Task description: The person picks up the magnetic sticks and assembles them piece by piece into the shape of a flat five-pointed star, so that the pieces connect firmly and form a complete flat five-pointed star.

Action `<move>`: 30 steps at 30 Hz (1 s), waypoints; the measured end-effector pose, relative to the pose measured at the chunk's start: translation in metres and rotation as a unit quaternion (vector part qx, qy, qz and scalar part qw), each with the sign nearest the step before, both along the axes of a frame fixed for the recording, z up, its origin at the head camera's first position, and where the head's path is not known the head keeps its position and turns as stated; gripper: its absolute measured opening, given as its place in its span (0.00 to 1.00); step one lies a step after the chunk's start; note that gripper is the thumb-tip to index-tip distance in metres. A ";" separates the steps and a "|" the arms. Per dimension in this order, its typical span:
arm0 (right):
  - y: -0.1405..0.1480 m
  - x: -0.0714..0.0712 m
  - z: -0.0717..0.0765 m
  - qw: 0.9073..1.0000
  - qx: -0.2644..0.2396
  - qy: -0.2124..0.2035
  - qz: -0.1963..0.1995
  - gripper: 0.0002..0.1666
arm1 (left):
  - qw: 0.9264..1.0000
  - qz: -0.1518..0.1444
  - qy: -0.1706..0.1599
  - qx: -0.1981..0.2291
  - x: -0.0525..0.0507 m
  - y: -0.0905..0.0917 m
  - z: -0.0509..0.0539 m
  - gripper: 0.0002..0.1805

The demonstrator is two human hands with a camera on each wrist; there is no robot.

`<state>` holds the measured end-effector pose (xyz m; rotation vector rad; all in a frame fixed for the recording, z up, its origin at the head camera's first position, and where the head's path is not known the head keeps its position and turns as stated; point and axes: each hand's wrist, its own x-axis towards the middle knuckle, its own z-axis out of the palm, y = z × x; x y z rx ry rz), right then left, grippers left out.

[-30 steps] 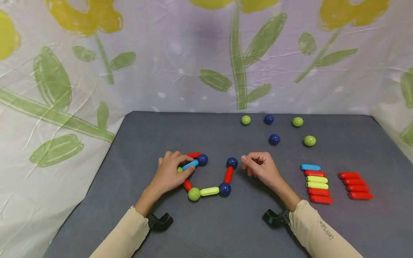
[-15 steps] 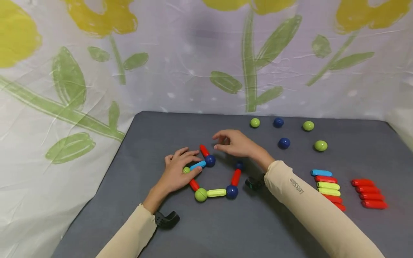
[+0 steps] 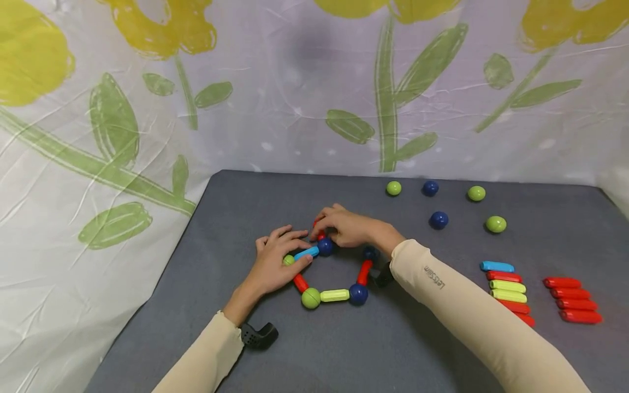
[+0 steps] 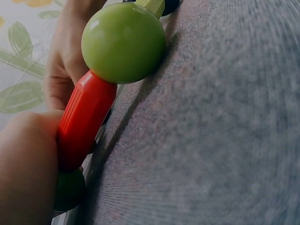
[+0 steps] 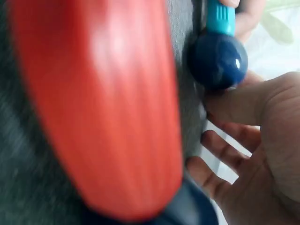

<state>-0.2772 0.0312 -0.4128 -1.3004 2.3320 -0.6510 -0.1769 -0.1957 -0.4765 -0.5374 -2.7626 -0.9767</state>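
So, the left hand (image 3: 274, 263) pinches the light blue stick (image 3: 307, 252) between thumb and finger, other fingers spread out. The right hand (image 3: 346, 226) curls over a red stick (image 3: 321, 236) just behind the dark blue ball (image 3: 325, 247); can't tell if it's actually gripping. The whole stick-and-ball chain (image 3: 335, 295) lies on the gray table (image 3: 236, 207), bent like an unclosed ring. Loose balls (image 3: 439, 220) and loose sticks (image 3: 508, 285) sit off to the right.
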 end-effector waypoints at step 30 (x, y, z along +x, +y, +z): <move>0.081 0.029 -0.022 0.970 -0.096 0.024 -0.222 0.20 | 0.996 0.074 -0.054 0.008 0.001 0.058 0.010 0.12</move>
